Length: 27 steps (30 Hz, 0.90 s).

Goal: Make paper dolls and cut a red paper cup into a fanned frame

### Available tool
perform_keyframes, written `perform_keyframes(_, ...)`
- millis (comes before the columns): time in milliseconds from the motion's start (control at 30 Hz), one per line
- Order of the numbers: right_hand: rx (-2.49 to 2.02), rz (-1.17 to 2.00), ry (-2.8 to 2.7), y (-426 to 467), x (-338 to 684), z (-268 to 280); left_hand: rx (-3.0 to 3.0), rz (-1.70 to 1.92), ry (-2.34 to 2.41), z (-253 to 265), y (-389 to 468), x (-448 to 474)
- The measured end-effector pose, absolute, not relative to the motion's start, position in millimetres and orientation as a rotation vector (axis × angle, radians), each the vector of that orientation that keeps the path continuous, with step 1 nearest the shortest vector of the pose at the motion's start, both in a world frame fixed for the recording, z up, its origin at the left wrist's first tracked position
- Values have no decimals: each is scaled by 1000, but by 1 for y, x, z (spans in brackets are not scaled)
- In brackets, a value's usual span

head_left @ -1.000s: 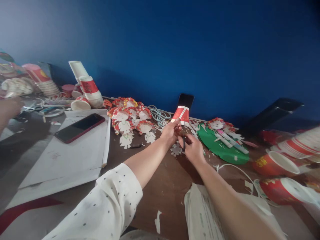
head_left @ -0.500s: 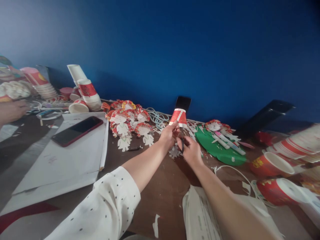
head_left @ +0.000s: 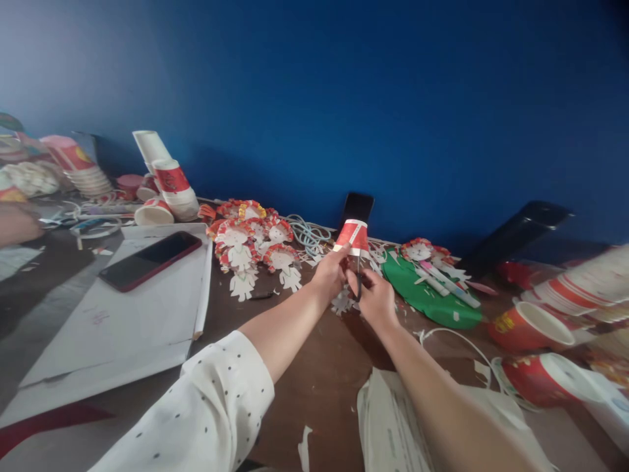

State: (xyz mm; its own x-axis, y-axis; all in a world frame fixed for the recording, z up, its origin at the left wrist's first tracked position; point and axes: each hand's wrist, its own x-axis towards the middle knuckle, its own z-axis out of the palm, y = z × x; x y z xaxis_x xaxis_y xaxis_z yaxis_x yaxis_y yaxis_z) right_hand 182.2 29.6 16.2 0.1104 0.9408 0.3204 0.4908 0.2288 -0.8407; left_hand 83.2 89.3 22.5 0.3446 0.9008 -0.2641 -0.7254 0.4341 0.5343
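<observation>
My left hand [head_left: 333, 270] grips a red and white paper cup [head_left: 353, 236] by its lower side, in front of a dark phone [head_left: 358, 207] leaning on the wall. In my right hand [head_left: 376, 295] is a pair of scissors [head_left: 359, 282] with dark handles, its blades pointing up at the cup's lower edge. How far the blades are apart I cannot make out. Left of my hands lies a pile of paper figures [head_left: 240, 252] with red, frilled heads. White paper scraps [head_left: 343, 303] lie just below the hands.
At left a phone [head_left: 152, 259] rests on a white board [head_left: 108, 334], with stacked paper cups [head_left: 174, 187] behind. A green sheet [head_left: 417, 292] bears markers [head_left: 457, 291]. More cups [head_left: 533, 326] and a black bottle [head_left: 521, 239] stand right. Another person's hand [head_left: 18, 223] shows at far left.
The view has shifted slightly, and the whole scene sits a little lower. My hands keep their hold on the cup and scissors. The other person's hand has moved left.
</observation>
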Motion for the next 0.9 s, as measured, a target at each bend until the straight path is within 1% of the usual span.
perform_keyframes(233, -1421, 537, -1460, 30, 185, 22, 528, 1037, 530, 18, 85, 90)
perform_keyframes(433, -1412, 489, -1522, 27, 183, 26, 453, 1116, 528, 21, 84, 90)
perform_keyframes(600, -1401, 536, -1449, 30, 184, 25, 490, 1026, 574, 21, 82, 91)
perform_keyframes(900, -1407, 495, -1415, 32, 187, 27, 529, 1056, 541, 21, 78, 93)
